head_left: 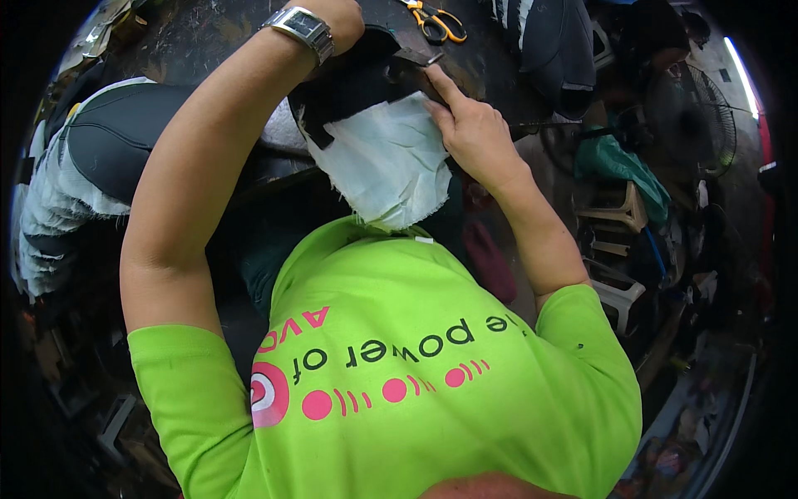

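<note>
A silver watch is on the wrist of my left hand, which reaches over the dark work surface at the top edge; its fingers are hidden. My right hand is beside a pale white cloth piece with frayed edges. Its index finger stretches to a dark metal-like part with a small bright tip, while the thumb rests at the cloth's upper right edge. The other fingers curl partly out of sight. Black material lies between the hands, along the cloth's upper side. The cloth hangs toward my lap.
Orange-handled scissors lie on the work surface. Black padded pieces with white backing are stacked at left; another black piece is at upper right. At right are a fan, stools and a green bag.
</note>
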`<act>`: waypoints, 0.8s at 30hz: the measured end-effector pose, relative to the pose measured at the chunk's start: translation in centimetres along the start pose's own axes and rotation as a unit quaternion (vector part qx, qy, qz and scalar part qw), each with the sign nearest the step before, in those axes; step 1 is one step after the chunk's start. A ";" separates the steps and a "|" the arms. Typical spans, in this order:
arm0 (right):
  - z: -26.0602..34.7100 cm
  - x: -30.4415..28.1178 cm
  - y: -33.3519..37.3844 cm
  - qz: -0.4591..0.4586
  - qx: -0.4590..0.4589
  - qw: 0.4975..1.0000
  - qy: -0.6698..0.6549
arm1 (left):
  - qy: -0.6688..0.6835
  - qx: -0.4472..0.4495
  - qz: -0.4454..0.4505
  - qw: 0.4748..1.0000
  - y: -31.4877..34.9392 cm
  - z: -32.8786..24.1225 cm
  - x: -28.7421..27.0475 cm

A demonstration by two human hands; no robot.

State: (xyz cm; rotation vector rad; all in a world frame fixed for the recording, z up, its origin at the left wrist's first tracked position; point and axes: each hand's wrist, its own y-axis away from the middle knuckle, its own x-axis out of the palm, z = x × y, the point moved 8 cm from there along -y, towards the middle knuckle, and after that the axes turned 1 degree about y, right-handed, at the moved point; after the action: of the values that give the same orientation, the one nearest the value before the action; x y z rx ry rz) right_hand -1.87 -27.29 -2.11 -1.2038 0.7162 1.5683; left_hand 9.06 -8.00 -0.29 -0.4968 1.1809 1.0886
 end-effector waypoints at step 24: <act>6.7 -1.8 -3.4 -0.045 -0.096 0.989 -0.101 | 0.163 -0.057 -0.069 0.983 2.8 3.5 0.0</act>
State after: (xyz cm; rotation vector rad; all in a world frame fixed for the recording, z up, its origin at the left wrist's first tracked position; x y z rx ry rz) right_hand -1.03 -20.90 2.22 -1.1771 0.3816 1.6833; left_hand 8.30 -4.01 1.55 -0.8584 1.3514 0.9823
